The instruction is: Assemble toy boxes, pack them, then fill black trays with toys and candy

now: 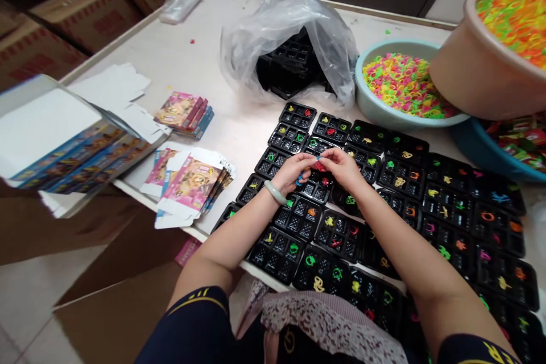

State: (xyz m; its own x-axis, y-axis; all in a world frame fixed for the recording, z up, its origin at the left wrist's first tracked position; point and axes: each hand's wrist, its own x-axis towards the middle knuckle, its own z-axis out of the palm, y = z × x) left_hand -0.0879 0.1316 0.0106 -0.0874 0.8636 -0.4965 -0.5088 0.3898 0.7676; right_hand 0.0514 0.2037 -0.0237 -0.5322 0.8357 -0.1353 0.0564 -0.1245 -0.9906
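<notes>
My left hand [292,173] is closed around several small blue plastic pieces [302,177], with a pale bangle [275,192] on its wrist. Its fingertips meet those of my right hand [342,167], which pinches at a tiny blue piece [318,158] between them. Whether that piece is a ring or a small figure is too small to tell. Both hands are over rows of black compartment trays [295,217]. Small green, yellow, orange, red and pink plastic pieces lie in some of the trays' compartments.
Behind the trays, a clear plastic bag [243,40] holds stacked black trays. Right are a light blue basin [362,91] of colourful rings, a beige tub [464,62] and a darker blue basin [473,142]. Printed boxes [194,179] lie left, beside a larger display carton [42,125].
</notes>
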